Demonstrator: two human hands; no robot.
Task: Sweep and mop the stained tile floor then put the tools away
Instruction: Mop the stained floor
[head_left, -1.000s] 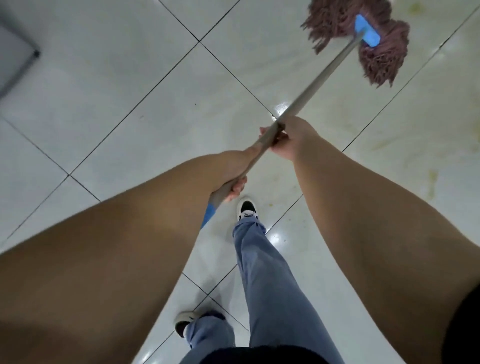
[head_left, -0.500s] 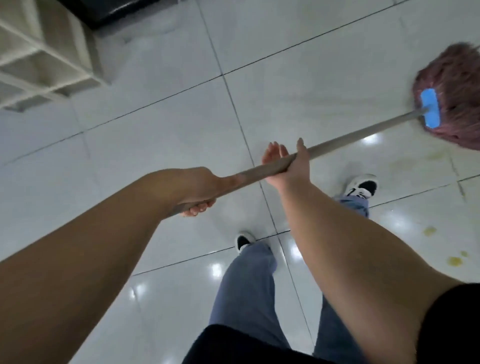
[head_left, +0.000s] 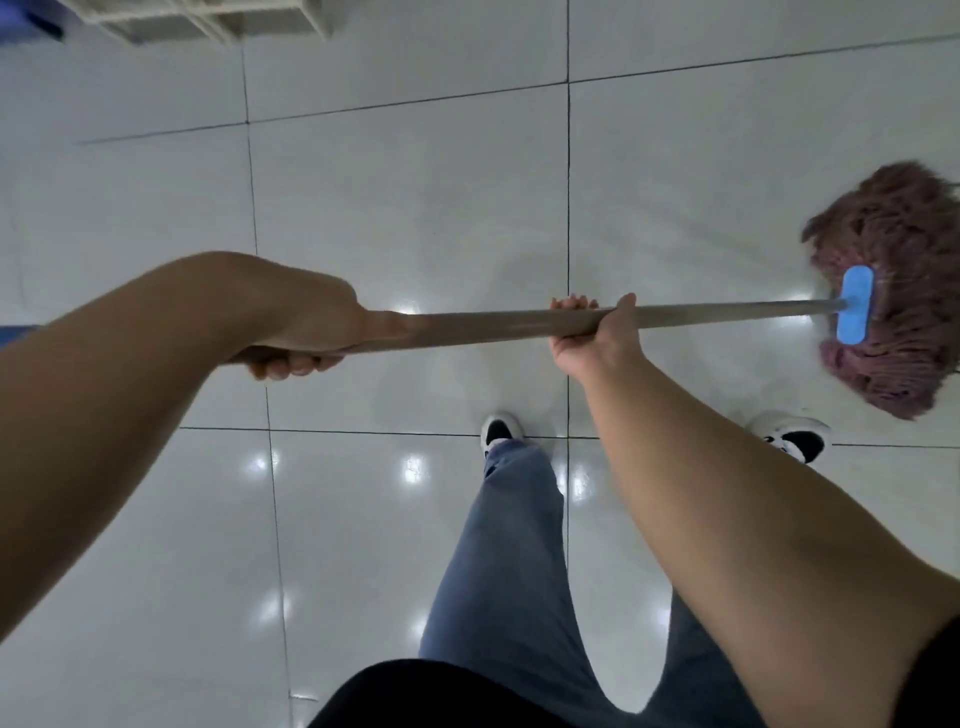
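Slipping is risked on the glossy wet tile floor (head_left: 405, 218), since the mop (head_left: 893, 291) is dragged just beside the right shoe (head_left: 795, 439) while its handle (head_left: 478, 325) is clamped by left hand (head_left: 306, 322) and right hand (head_left: 592, 338)

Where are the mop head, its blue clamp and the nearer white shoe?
mop head (head_left: 893, 223), head view, upper strands
blue clamp (head_left: 855, 304), head view, middle of the plastic bar
white shoe (head_left: 500, 428), head view, toe

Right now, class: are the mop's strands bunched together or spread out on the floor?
Spread out: the mop head has its reddish strands fanned across the tile floor around the blue clamp.
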